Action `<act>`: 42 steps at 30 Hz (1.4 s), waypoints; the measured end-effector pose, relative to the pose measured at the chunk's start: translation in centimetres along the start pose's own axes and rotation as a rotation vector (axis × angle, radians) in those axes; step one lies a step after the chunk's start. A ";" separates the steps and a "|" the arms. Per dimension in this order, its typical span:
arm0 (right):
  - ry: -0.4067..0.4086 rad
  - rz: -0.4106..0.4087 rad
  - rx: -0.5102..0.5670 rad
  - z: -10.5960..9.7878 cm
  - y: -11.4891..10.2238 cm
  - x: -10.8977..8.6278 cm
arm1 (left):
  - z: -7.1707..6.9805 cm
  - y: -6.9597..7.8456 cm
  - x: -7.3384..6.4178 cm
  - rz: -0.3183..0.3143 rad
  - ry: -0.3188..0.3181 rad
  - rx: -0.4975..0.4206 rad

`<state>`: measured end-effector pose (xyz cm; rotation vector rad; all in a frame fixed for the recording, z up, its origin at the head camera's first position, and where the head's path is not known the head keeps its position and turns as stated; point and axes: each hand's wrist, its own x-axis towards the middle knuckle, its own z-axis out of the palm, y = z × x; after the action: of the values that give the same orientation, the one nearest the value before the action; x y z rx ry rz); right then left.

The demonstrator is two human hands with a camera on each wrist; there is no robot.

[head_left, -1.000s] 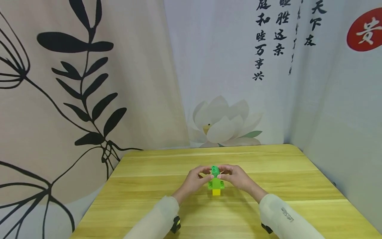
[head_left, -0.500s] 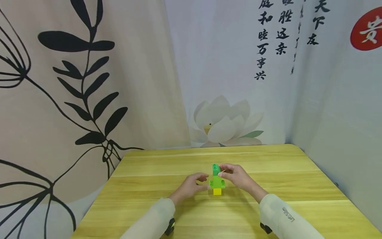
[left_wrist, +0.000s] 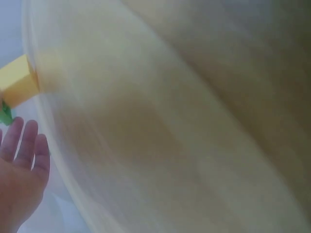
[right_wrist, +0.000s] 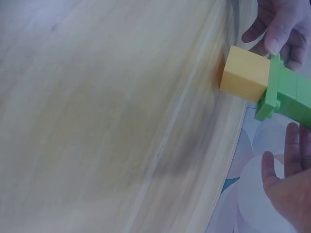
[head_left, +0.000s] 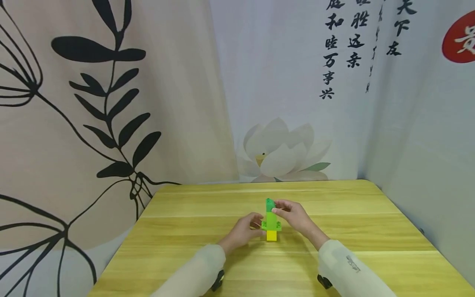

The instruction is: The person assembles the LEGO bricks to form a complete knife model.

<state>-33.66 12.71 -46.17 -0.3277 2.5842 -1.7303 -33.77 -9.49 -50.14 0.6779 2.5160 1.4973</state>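
Note:
A small stack of toy building bricks stands in the middle of the head view: a yellow brick [head_left: 271, 235] at the bottom, wide light green bricks [head_left: 271, 221] above it, a darker green brick [head_left: 269, 205] on top. My right hand [head_left: 295, 215] pinches the dark green brick from the right, thumb in front. Low on the left, my left hand [head_left: 243, 231] is at the stack. In the right wrist view its thumb meets one end of the wide light green brick [right_wrist: 273, 87], while the left wrist view shows several fingers [left_wrist: 26, 145] fairly straight.
The stack is on a wooden table [head_left: 185, 231]. Curtains [head_left: 185, 82] printed with plants, a lotus and writing hang behind its far edge, and a pale curtain [head_left: 419, 144] hangs along the right. Both forearms wear dark wrist straps.
My left hand let go of the stack's upper part, dropped lower, then moved back in at the light green part. My right hand stayed at the top brick. The stack's top now appears higher.

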 end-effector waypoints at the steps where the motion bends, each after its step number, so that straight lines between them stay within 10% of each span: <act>1: 0.004 0.000 0.000 0.0 0.0 0.0 | 0.1 0.0 0.1 0.000 0.005 -0.006; 42: -0.053 -0.013 0.017 -0.2 0.8 0.7 | 0.2 0.1 0.5 0.025 0.015 0.012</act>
<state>-34.55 13.08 -46.78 -0.3845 2.5354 -1.7220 -34.12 -9.07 -50.11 0.7053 2.5386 1.5028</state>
